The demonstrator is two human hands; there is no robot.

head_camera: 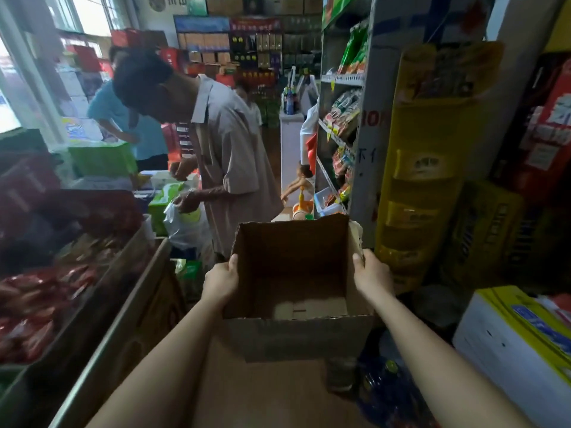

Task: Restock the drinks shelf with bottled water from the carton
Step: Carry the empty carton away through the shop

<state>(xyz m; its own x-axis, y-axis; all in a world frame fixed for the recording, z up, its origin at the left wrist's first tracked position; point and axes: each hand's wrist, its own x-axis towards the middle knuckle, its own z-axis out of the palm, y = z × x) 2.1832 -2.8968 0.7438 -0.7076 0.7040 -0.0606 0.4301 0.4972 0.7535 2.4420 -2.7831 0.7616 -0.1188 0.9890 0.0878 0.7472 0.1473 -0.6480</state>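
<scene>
1. you hold the carton in front of you with both hands, its open top facing you.
2. your left hand grips the carton's left wall near the top edge, thumb hooked over the rim, fingers out of sight behind the wall.
3. your right hand grips the right wall the same way, thumb over the rim.
4. the carton's inside shows bare brown walls and pale bottom flaps; you can see no bottle in it.
5. below the carton's right corner, near the floor, dark blue bottles show; too blurred to tell more.
6. right of the carton stands a stack of yellow crates; beyond it a snack shelf.
7. a person in a grey shirt stands just beyond the carton's left far corner, handling a white plastic bag.
</scene>
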